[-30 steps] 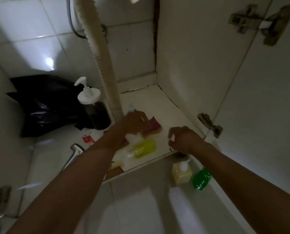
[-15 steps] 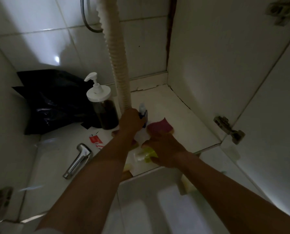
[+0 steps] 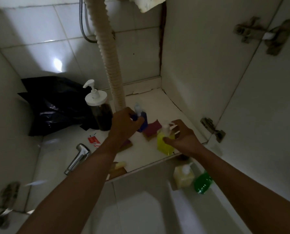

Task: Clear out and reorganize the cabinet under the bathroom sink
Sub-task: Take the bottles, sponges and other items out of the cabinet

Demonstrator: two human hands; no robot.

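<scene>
Yellow soap bottle stands upright at the front edge of the cabinet floor, to the right of the corrugated drain hose and nearer the camera than the hose's foot. Its long axis is vertical and its white pump head points up. The person's right hand cups around it from the right: the thumb touches the bottle's yellow side, while the fingers are spread wide and curved beside the pump, apparently just off it. The left hand, right at the foot of the hose, grips a small blue bottle with its fingers curled round it; that bottle is also upright, cap on top. A maroon sponge lies flat between the two bottles. Left of the hose stands a dark pump bottle with a white top, and farther left a crumpled black plastic bag. Forward and left of the hose lie a red-and-white packet and a chrome sprayer head. Forward and right of the hose, below the cabinet edge, sit a pale yellow dispenser and, just beside it, a green bottle.
</scene>
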